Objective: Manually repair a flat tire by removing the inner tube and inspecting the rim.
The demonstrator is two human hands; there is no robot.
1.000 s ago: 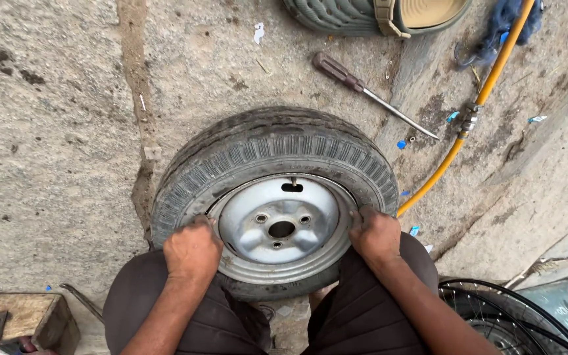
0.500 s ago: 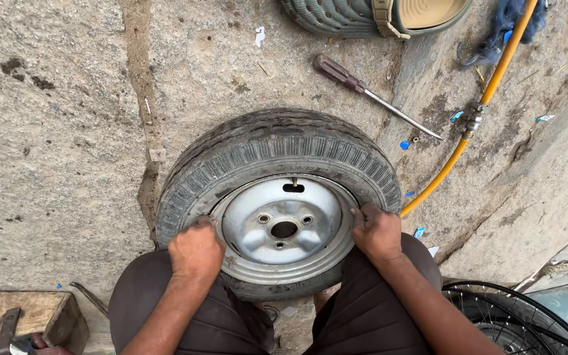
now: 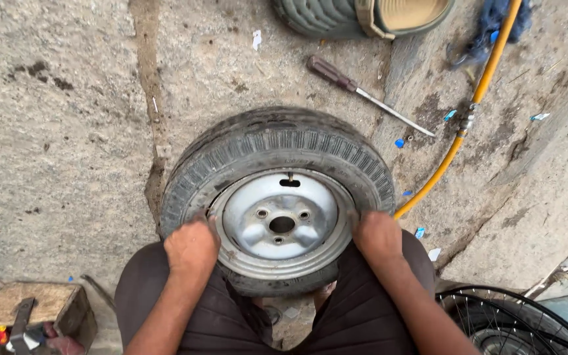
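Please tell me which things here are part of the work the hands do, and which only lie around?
In hand:
tyre, pressed by left hand and right hand
steel rim inside the tyre

Lying about:
screwdriver
yellow hose
sandal
blue rag
spoked wheel
wooden box
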